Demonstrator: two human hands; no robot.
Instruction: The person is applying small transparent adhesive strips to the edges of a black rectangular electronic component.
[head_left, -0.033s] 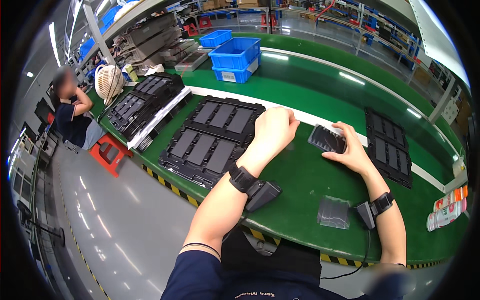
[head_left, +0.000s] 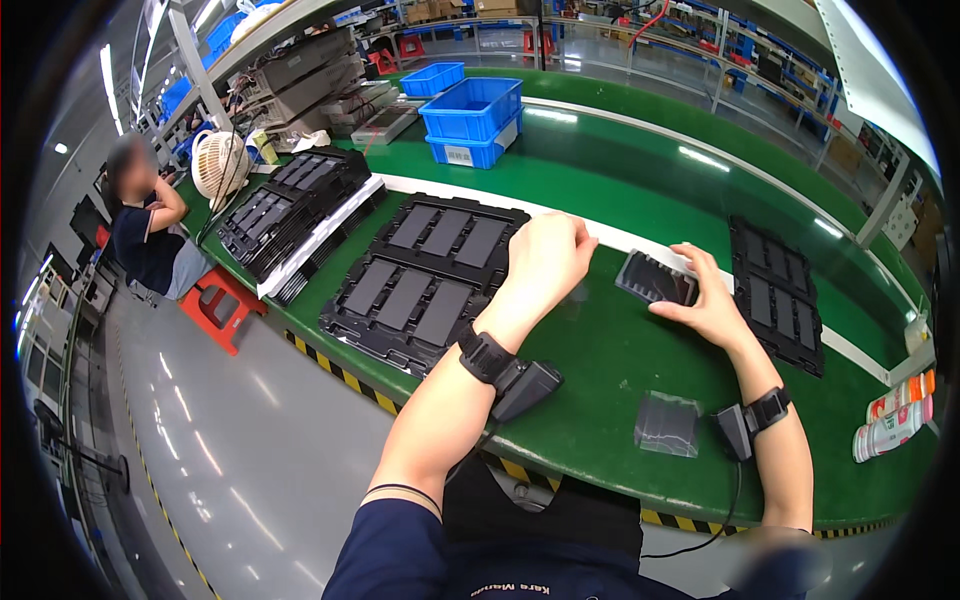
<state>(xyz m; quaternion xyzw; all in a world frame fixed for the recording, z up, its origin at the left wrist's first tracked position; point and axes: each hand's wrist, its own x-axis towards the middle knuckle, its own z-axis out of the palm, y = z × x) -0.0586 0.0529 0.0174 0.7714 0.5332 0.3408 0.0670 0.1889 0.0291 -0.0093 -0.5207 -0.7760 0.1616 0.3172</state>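
My right hand (head_left: 708, 300) grips a dark, glossy rectangular panel (head_left: 648, 277) by its right edge, thumb on the near side and fingers on the far side. Pale streaks of reflected light cross the panel's face. To its left, my left hand (head_left: 550, 262) is raised with its fingers pinched together. Whatever those fingers hold, if anything, is hidden or too small to name. Just left of that hand lies a black tray (head_left: 345, 318) holding several flat dark panels (head_left: 403, 298). A clear film sheet (head_left: 667, 424) rests on the green table (head_left: 590, 400) nearer to me.
Another black tray with panels (head_left: 775, 290) lies at the right. Stacked black trays (head_left: 290, 205) and a small fan (head_left: 218, 165) stand at the left, near a seated person (head_left: 150, 220). Blue bins (head_left: 470, 120) are at the back, bottles (head_left: 893, 430) at far right.
My right hand has shifted very slightly to the right along the panel. My left hand stays almost in place, and a faint clear patch shows just below it.
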